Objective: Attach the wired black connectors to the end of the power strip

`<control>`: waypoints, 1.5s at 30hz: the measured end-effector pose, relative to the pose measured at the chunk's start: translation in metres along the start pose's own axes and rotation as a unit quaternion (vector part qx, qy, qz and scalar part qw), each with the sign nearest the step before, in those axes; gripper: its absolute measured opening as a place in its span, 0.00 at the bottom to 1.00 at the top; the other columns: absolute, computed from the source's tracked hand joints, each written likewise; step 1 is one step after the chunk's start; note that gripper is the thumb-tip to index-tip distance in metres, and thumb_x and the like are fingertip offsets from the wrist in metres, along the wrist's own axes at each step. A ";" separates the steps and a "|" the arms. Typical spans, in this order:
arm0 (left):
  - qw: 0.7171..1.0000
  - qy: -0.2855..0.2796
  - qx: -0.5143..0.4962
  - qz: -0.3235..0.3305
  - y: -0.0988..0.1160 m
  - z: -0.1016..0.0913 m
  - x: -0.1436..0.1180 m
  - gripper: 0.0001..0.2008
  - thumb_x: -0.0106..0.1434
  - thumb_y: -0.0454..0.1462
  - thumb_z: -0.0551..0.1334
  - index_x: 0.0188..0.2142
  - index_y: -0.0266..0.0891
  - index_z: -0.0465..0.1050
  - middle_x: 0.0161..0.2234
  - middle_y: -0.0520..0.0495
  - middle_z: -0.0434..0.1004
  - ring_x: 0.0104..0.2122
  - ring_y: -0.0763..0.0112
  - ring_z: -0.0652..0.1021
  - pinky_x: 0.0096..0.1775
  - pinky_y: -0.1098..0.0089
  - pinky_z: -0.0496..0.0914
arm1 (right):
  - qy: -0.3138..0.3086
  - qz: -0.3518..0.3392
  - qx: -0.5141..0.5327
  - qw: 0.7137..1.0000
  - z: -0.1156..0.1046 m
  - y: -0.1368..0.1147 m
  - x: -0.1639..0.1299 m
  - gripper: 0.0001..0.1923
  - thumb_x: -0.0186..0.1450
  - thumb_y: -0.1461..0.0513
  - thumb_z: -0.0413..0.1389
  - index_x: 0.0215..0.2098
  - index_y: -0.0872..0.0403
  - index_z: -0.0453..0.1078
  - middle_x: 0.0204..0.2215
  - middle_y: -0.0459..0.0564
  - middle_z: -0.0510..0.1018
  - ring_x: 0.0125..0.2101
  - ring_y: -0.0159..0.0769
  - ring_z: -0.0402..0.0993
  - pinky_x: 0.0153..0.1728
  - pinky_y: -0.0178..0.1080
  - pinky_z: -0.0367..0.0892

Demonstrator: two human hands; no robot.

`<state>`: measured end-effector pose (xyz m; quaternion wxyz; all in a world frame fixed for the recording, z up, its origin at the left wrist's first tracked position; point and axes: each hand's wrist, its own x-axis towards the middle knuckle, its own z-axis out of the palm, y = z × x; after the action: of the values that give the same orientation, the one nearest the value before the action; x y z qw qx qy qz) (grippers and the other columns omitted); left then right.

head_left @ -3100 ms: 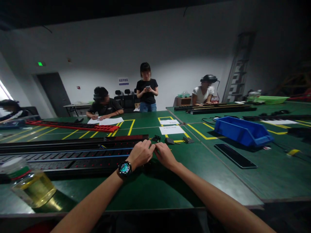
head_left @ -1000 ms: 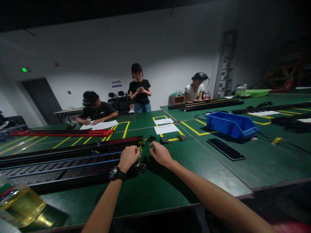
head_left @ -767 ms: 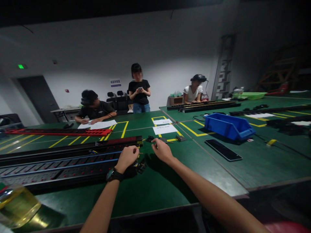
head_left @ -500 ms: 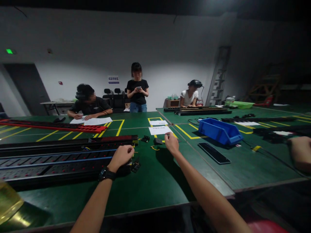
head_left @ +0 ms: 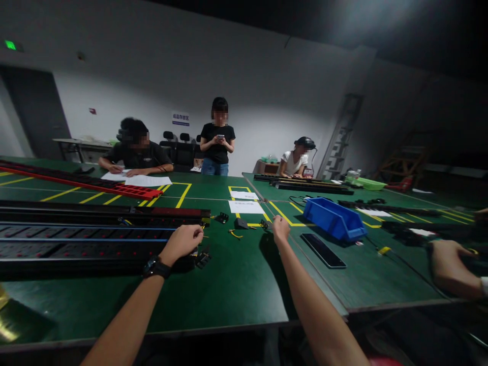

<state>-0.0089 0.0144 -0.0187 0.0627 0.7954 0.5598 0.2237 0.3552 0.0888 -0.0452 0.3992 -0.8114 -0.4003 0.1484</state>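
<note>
My left hand [head_left: 181,243], with a black watch at the wrist, has its fingers curled together at the right end of a long black panel [head_left: 95,250] with red dots and blue strips. What its fingertips hold, if anything, is hidden. My right hand [head_left: 281,230] hovers with closed fingers over the table's middle, beside a small black bracket-like part [head_left: 265,223]. Its grip is also hidden. Between my hands lie a small black block [head_left: 241,223], a short yellow wire [head_left: 236,234] and another black part [head_left: 221,218]. One more black part [head_left: 203,258] sits just below my left hand.
A blue bin [head_left: 335,219] and a dark phone [head_left: 323,250] lie to the right. A cable [head_left: 404,264] runs across the table. Another person's hand [head_left: 453,267] is at the right edge. Papers [head_left: 246,207] lie ahead; several people are across the table.
My right hand has moved right, away from the small black block, uncovering a black part beside it. My left hand stays at the panel's end. The view has tilted.
</note>
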 end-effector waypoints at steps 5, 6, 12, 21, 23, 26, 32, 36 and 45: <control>1.000 0.000 0.002 0.004 0.000 0.001 0.000 0.14 0.69 0.41 0.55 0.38 0.41 0.81 0.38 0.44 0.85 0.38 0.63 0.82 0.38 0.69 0.66 | -0.035 -0.041 -0.054 0.997 0.005 0.001 -0.007 0.27 0.76 0.55 0.40 0.57 0.56 0.75 0.53 0.63 0.80 0.48 0.47 0.76 0.44 0.41 0.67; 1.000 0.000 0.001 0.005 0.000 0.001 0.000 0.15 0.69 0.41 0.55 0.38 0.41 0.81 0.38 0.44 0.85 0.38 0.63 0.82 0.38 0.69 0.66 | -0.045 -0.060 -0.076 0.994 0.008 0.002 -0.009 0.25 0.75 0.55 0.42 0.58 0.55 0.74 0.53 0.62 0.80 0.48 0.46 0.76 0.45 0.40 0.66; 1.000 0.005 -0.007 0.003 0.001 0.000 -0.001 0.14 0.69 0.41 0.56 0.37 0.41 0.81 0.37 0.44 0.85 0.37 0.64 0.82 0.38 0.70 0.66 | -0.089 -0.284 -0.149 0.943 0.027 -0.005 -0.030 0.23 0.73 0.59 0.50 0.64 0.53 0.68 0.46 0.58 0.81 0.46 0.44 0.77 0.43 0.39 0.65; 1.000 0.004 -0.006 -0.007 0.005 -0.002 -0.003 0.13 0.69 0.39 0.57 0.36 0.41 0.80 0.36 0.44 0.84 0.36 0.64 0.81 0.36 0.70 0.64 | -0.100 -0.409 -0.239 0.875 0.048 -0.018 -0.065 0.24 0.70 0.64 0.52 0.63 0.47 0.71 0.56 0.57 0.77 0.56 0.49 0.70 0.55 0.47 0.61; 1.000 0.002 -0.008 -0.006 0.005 -0.002 -0.004 0.12 0.68 0.38 0.57 0.36 0.41 0.80 0.36 0.44 0.84 0.35 0.65 0.81 0.36 0.71 0.63 | -0.112 -0.409 -0.231 0.876 0.047 -0.017 -0.064 0.21 0.72 0.64 0.52 0.60 0.46 0.74 0.56 0.55 0.78 0.56 0.48 0.70 0.55 0.47 0.61; 1.000 0.003 -0.011 -0.004 0.006 -0.002 -0.004 0.12 0.67 0.37 0.56 0.35 0.41 0.80 0.36 0.45 0.84 0.34 0.66 0.80 0.35 0.71 0.63 | -0.108 -0.402 -0.225 0.881 0.044 -0.017 -0.060 0.17 0.72 0.60 0.54 0.57 0.47 0.76 0.53 0.53 0.81 0.55 0.47 0.70 0.53 0.46 0.61; 1.000 0.004 -0.012 -0.005 0.004 -0.001 -0.004 0.12 0.67 0.37 0.57 0.35 0.41 0.80 0.36 0.45 0.84 0.34 0.66 0.80 0.34 0.71 0.62 | -0.095 -0.391 -0.225 0.888 0.041 -0.016 -0.054 0.23 0.70 0.51 0.58 0.60 0.48 0.72 0.52 0.54 0.80 0.54 0.48 0.69 0.51 0.46 0.62; 1.000 0.004 -0.016 -0.004 0.005 -0.002 -0.004 0.11 0.67 0.37 0.57 0.35 0.41 0.80 0.36 0.44 0.84 0.34 0.66 0.80 0.35 0.71 0.63 | -0.116 -0.375 -0.246 0.886 0.041 -0.012 -0.050 0.30 0.68 0.46 0.58 0.64 0.50 0.68 0.57 0.58 0.78 0.56 0.51 0.69 0.53 0.50 0.61; 1.000 0.009 -0.022 -0.001 0.006 -0.003 -0.005 0.12 0.66 0.36 0.57 0.33 0.40 0.79 0.34 0.45 0.84 0.33 0.67 0.79 0.34 0.72 0.63 | -0.050 -0.368 -0.183 0.910 0.033 -0.017 -0.051 0.29 0.63 0.47 0.62 0.59 0.49 0.72 0.51 0.55 0.80 0.53 0.50 0.71 0.53 0.48 0.63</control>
<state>-0.0062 0.0067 -0.0150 0.0759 0.7910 0.5563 0.2430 0.2958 0.0729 -0.0573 0.2495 -0.6568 -0.7101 -0.0449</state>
